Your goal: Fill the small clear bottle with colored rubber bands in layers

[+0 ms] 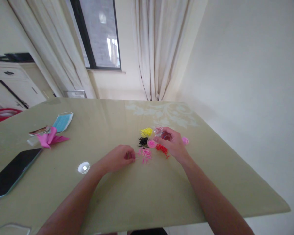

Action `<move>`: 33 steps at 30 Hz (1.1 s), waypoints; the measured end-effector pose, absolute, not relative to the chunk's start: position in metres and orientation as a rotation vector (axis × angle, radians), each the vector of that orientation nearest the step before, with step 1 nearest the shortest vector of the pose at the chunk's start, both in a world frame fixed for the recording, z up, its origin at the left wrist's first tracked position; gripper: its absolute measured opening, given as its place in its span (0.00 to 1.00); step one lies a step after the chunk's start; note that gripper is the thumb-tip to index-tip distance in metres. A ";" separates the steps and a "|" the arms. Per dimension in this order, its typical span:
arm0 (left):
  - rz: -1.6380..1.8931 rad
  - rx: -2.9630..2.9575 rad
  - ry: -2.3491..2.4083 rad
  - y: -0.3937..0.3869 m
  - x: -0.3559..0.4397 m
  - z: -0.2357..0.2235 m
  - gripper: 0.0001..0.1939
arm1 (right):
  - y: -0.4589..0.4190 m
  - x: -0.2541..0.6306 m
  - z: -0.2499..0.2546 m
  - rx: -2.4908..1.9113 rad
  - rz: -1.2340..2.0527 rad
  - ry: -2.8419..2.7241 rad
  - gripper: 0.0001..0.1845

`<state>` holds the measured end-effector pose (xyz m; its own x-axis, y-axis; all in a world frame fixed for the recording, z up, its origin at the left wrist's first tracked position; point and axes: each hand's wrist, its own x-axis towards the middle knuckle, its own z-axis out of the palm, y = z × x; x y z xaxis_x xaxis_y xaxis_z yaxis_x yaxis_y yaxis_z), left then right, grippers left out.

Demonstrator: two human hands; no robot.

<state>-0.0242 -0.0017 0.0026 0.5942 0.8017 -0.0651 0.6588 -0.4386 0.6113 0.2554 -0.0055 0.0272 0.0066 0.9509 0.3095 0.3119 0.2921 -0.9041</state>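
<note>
In mid-frame the right hand (173, 142) pinches a small clear container (148, 141); a tilt could spill pink pieces (152, 144) onto the red pile (162, 149); whether the left hand (119, 157) grips something, I cannot tell

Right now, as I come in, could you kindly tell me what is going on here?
A person is handling small things at a table. The right hand is at a round, clear-and-pink piece, perhaps holding it. The left hand is beside the pink bands; whether it holds any is too small to tell. Yellow bands, black bands and red bands lie close by, heaped by colour.
</note>
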 end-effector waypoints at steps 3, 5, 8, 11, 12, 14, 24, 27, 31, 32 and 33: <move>0.306 2.285 1.187 -0.002 -0.021 0.002 0.07 | -0.009 0.251 0.029 -1.231 0.757 -1.540 0.29; 0.345 2.327 1.205 -0.003 -0.018 0.002 0.06 | -0.010 0.249 0.030 -1.247 0.721 -1.558 0.29; 0.550 2.331 1.214 -0.003 -0.012 0.003 0.06 | -0.011 0.248 0.031 -1.270 0.658 -1.593 0.28; 0.673 2.305 1.225 -0.003 -0.008 0.002 0.06 | -0.011 0.249 0.031 -1.274 0.625 -1.622 0.28; 0.663 2.313 1.219 -0.003 -0.007 0.000 0.06 | -0.011 0.249 0.031 -1.270 0.618 -1.625 0.28; 0.629 2.329 1.191 -0.003 -0.007 -0.003 0.06 | -0.011 0.249 0.031 -1.262 0.609 -1.628 0.28; 0.579 2.352 1.135 0.000 -0.003 -0.013 0.12 | -0.012 0.247 0.030 -1.257 0.602 -1.623 0.27; 0.567 2.383 1.112 -0.001 -0.001 -0.012 0.11 | -0.013 0.247 0.031 -1.241 0.594 -1.614 0.27; 0.601 2.367 1.109 -0.003 0.001 -0.013 0.09 | -0.012 0.249 0.032 -1.234 0.585 -1.599 0.28; 0.614 2.377 1.085 -0.004 0.002 -0.014 0.10 | -0.012 0.250 0.032 -1.233 0.583 -1.598 0.28; 0.623 2.395 1.051 -0.004 0.004 -0.015 0.11 | -0.011 0.250 0.032 -1.229 0.579 -1.597 0.28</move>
